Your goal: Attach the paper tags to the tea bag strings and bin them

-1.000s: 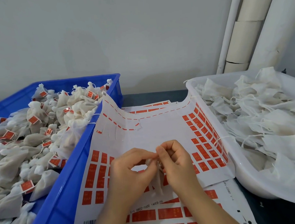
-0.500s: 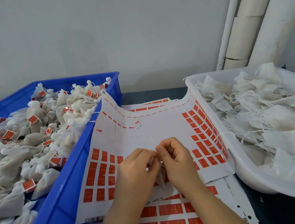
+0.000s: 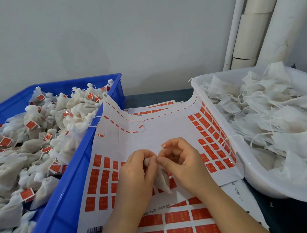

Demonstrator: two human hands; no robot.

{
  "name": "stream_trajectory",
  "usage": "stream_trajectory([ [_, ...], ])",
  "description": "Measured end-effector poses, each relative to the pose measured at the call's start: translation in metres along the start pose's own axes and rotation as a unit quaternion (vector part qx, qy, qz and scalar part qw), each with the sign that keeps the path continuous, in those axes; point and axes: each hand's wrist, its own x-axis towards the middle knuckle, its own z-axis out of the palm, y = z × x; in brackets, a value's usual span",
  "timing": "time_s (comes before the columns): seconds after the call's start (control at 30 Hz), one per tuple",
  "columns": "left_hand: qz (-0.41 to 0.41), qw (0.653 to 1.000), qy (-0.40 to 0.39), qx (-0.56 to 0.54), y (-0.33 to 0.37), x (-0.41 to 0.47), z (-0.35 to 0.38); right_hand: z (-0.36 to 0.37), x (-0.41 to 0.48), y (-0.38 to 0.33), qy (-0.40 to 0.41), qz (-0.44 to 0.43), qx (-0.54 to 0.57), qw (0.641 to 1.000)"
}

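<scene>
Dozens of tagged bags point(image 3: 27, 148) fill the blue crate point(image 3: 67, 173) left of the tag sheet point(image 3: 158, 132), while a heap of untagged bags point(image 3: 272, 120) waits in the white tub point(image 3: 257, 184) right of it, so plenty likely remains. Over the sheet, the left hand point(image 3: 136, 173) pinches one tea bag point(image 3: 163, 181) by its gathered neck. The right hand point(image 3: 182, 161), fingers curled, pinches at its top.

Small packing workshop: blue crate point(image 3: 65, 199) of tagged bags, label sheets point(image 3: 150, 134).
</scene>
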Motion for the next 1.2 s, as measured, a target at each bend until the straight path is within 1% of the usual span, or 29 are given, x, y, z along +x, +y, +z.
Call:
stream_trajectory([
  [0.07,-0.005,1.000,-0.004,0.000,0.000,0.000,0.000,0.001,-0.001,0.001,0.014,-0.009,-0.011,1.000],
  [0.2,-0.043,0.998,-0.032,-0.028,0.003,-0.001,0.000,0.003,-0.003,0.002,0.033,-0.040,-0.052,0.997],
  [0.23,-0.053,0.997,-0.046,-0.044,0.004,0.000,0.000,0.002,-0.004,0.001,0.036,-0.052,-0.064,0.996],
  [0.3,-0.093,0.986,-0.086,-0.112,0.006,0.002,-0.001,0.001,-0.004,0.000,0.035,-0.082,-0.094,0.992],
  [0.37,-0.156,0.958,-0.123,-0.207,0.004,0.005,-0.003,0.001,-0.004,-0.001,0.025,-0.106,-0.108,0.988],
  [0.43,-0.214,0.919,-0.156,-0.292,0.001,0.007,-0.003,0.002,-0.005,-0.002,0.014,-0.117,-0.102,0.988],
  [0.5,-0.225,0.881,-0.181,-0.375,-0.001,0.008,-0.005,0.004,-0.005,-0.002,0.012,-0.120,-0.099,0.988],
  [0.57,-0.217,0.856,-0.188,-0.429,-0.003,0.009,-0.006,0.005,-0.005,-0.003,0.021,-0.130,-0.108,0.985],
  [0.63,-0.226,0.854,-0.177,-0.435,-0.004,0.010,-0.001,0.003,-0.004,-0.003,0.025,-0.149,-0.124,0.981],
  [0.7,-0.250,0.867,-0.163,-0.399,-0.005,0.010,0.005,0.000,-0.003,-0.003,0.020,-0.163,-0.127,0.978],
  [0.73,-0.262,0.869,-0.155,-0.391,-0.007,0.011,0.006,-0.001,-0.003,-0.003,0.016,-0.168,-0.125,0.978],
  [0.77,-0.267,0.860,-0.149,-0.409,-0.007,0.011,0.005,-0.001,-0.003,-0.003,0.011,-0.173,-0.125,0.977],
  [0.83,-0.250,0.847,-0.152,-0.443,-0.008,0.011,-0.001,-0.002,-0.002,-0.003,0.005,-0.179,-0.127,0.976],
  [0.9,-0.247,0.845,-0.156,-0.449,-0.004,0.011,-0.008,-0.001,-0.001,-0.002,0.016,-0.186,-0.140,0.972],
  [1.03,-0.273,0.857,-0.143,-0.412,-0.002,0.012,-0.005,0.000,0.000,0.002,0.050,-0.217,-0.187,0.957],
  [1.13,-0.281,0.867,-0.124,-0.392,-0.001,0.011,-0.005,0.001,-0.001,0.002,0.051,-0.217,-0.206,0.953],
  [1.2,-0.276,0.866,-0.124,-0.397,0.000,0.011,-0.005,0.000,-0.002,0.002,0.047,-0.216,-0.221,0.950],
])
